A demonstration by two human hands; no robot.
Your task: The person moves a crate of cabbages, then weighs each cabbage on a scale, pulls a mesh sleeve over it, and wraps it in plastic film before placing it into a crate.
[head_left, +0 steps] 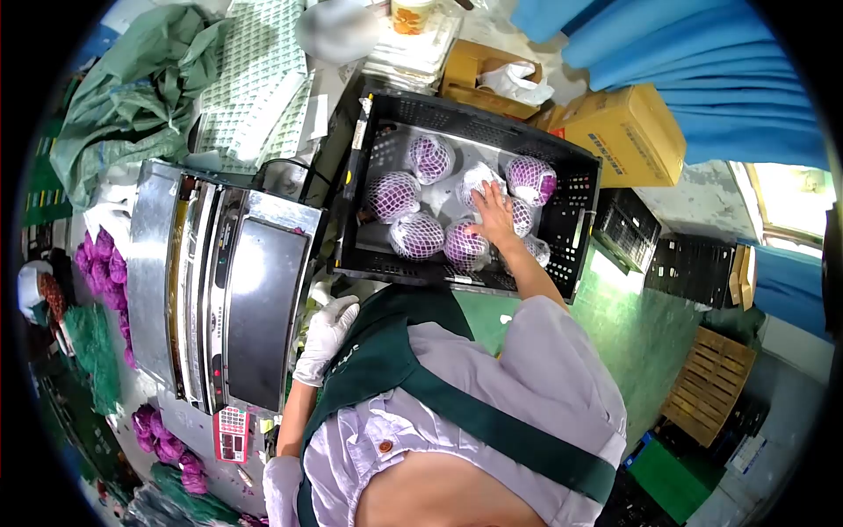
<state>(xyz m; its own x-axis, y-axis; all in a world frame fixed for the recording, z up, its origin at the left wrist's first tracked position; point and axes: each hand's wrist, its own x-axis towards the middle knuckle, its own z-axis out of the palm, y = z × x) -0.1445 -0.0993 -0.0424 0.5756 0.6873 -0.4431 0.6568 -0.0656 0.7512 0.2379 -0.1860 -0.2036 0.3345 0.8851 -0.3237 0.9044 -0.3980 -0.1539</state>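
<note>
My right hand is bare and reaches into a black crate, its fingers spread on a net-wrapped item near the middle. Around it lie several purple round items in white foam nets, one of them at the right and another at the left. My left hand, in a white glove, hangs beside the dark green apron, close to the metal wrapping machine. Its fingers look loosely apart, with nothing visible in them.
A red calculator-like device and purple netted bundles are at the left. Behind the crate stand cardboard boxes. Stacked black crates and a wooden pallet are on the right. A person is at the far left.
</note>
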